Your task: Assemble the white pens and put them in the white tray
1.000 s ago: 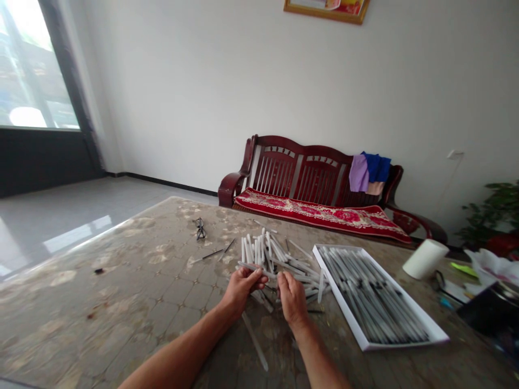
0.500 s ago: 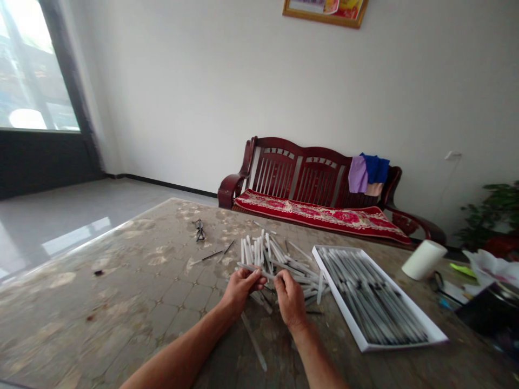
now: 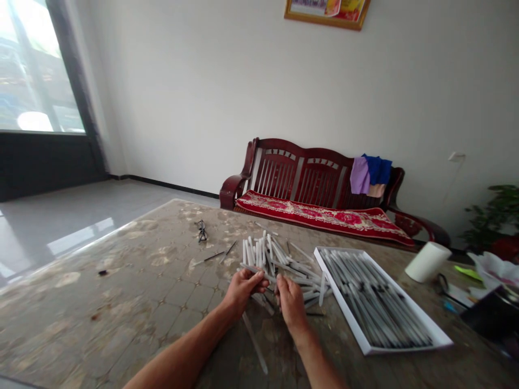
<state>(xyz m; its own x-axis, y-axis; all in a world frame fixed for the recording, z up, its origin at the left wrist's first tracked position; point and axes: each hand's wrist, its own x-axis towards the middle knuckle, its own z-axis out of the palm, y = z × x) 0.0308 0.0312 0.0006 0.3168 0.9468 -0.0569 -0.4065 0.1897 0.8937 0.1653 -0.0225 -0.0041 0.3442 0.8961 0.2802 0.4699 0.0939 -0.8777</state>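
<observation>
My left hand (image 3: 240,292) and my right hand (image 3: 290,304) are close together over the table (image 3: 133,281), just in front of a loose pile of white pen tubes (image 3: 279,260). Left fingers pinch one white tube (image 3: 252,268) that sticks out to the left. The fingers of my right hand are curled at the same tube's other end; what they pinch is too small to make out. To the right lies a white tray (image 3: 405,346) packed with rows of finished pens.
A loose tube (image 3: 255,342) lies between my forearms. Glasses (image 3: 201,230) and thin refills (image 3: 219,254) lie farther back. A white roll (image 3: 427,261), papers and a dark container sit at the right. A wooden bench (image 3: 324,194) stands behind the table.
My hands stay at the pile, the right one edging slightly toward the left. The view has shifted a little.
</observation>
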